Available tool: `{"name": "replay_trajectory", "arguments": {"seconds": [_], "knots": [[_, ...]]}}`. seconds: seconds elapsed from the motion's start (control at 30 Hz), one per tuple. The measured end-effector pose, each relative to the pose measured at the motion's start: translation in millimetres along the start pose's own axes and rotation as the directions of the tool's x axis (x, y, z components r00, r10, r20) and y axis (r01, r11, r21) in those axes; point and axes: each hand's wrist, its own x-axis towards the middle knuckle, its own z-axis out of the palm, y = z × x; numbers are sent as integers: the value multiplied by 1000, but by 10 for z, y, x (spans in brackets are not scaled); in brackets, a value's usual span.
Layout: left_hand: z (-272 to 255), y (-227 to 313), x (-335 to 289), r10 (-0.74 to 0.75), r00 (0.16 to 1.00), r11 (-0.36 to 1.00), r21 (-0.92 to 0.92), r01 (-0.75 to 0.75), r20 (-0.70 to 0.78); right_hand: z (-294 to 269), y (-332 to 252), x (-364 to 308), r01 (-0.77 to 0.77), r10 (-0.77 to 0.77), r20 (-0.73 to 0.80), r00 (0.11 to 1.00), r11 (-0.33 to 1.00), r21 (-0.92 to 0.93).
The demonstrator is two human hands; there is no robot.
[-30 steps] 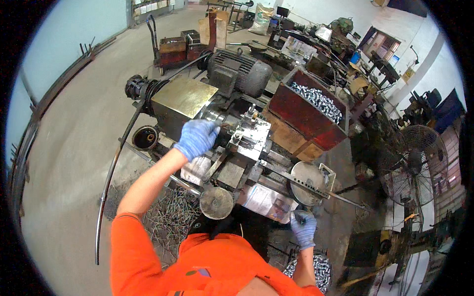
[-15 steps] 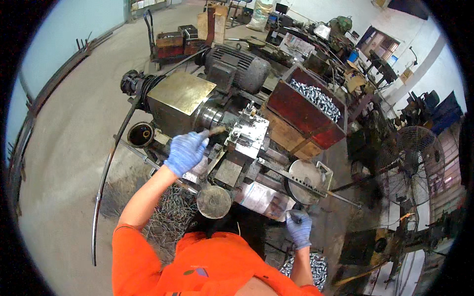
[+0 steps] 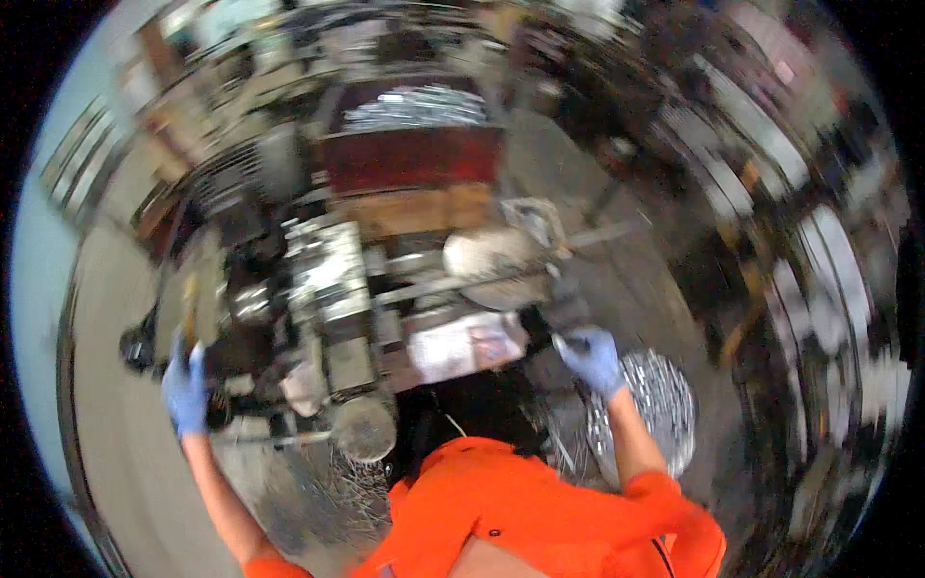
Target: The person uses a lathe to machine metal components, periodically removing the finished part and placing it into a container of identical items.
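My left hand point(image 3: 184, 393), in a blue-grey glove, is closed around a tan brush point(image 3: 190, 301) that points up and away from me, at the left end of a metal lathe. The brush is smeared by motion. To its right are the lathe's round chuck point(image 3: 252, 303) and a shiny metal tool block point(image 3: 330, 268). My gloved right hand point(image 3: 592, 362) is out to the right, its fingers curled round something small and dark that I cannot make out. Just beyond that hand lies a heap of small silvery metal parts point(image 3: 665, 409).
A dark red box point(image 3: 414, 159) full of silvery parts stands on a wooden base behind the lathe. A round plate point(image 3: 491, 265), a printed sheet point(image 3: 462, 347) and a round handwheel point(image 3: 364, 430) are nearer. Metal shavings point(image 3: 337, 501) cover the floor at the lower left.
My view has swung to the right and blurred. My left hand has drawn the brush away from the chuck, to the left. My right hand has come beside the heap of metal parts.
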Motion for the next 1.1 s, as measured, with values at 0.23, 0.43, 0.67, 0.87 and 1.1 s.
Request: {"name": "replay_trajectory", "arguments": {"seconds": [0.23, 0.43, 0.67, 0.87, 1.1], "knots": [[217, -282, -867, -395, 857, 872, -429, 236, -330, -820, 1634, -621, -642, 582, -317, 749, 755, -133], [1315, -741, -1207, 25, 991, 1000, 13, -24, -129, -408, 2053, -1252, -806, 831, -44, 554, 523, -279], [1200, -675, -1172, -22, 999, 989, -149, 17, -32, 70, 1879, -888, -586, 809, 136, 572, 520, -621], [1245, -676, -1217, -21, 998, 992, -126, 12, -65, 107, 1715, -762, -447, 782, 215, 585, 533, -718], [1214, -575, -1207, 21, 996, 995, -94, -29, -92, 31, 1657, -743, -452, 781, 234, 579, 545, -706]]}}
